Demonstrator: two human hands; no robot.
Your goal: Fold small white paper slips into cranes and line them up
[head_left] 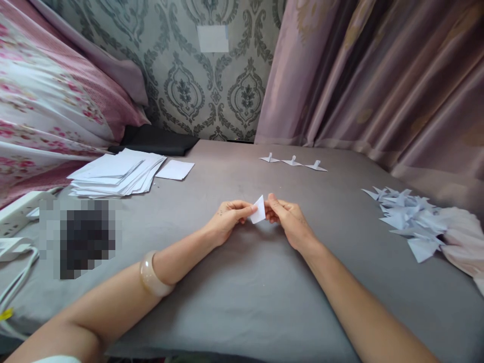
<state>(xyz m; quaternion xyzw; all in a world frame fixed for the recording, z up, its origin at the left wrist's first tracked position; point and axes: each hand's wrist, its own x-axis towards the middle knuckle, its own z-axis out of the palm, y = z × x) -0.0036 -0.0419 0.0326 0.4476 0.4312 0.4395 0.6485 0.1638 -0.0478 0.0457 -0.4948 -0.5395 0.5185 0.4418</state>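
A small folded piece of white paper (258,210) is held up above the grey surface, one pointed corner upward. My left hand (229,218) pinches its left side between thumb and fingers. On the right edge, my right hand (286,216) is closed, thumb against curled fingers; the exact spot it grips is partly hidden. Three folded paper cranes (293,161) stand in a row beyond my hands. To the right lies a heap of folded white paper cranes (414,217).
A stack of white paper sheets (113,174) lies at the left, with a single square sheet (176,170) beside it. A white power strip (22,214) with cables and a blurred-out dark object (87,239) are nearer me. Curtains (363,75) hang along the right.
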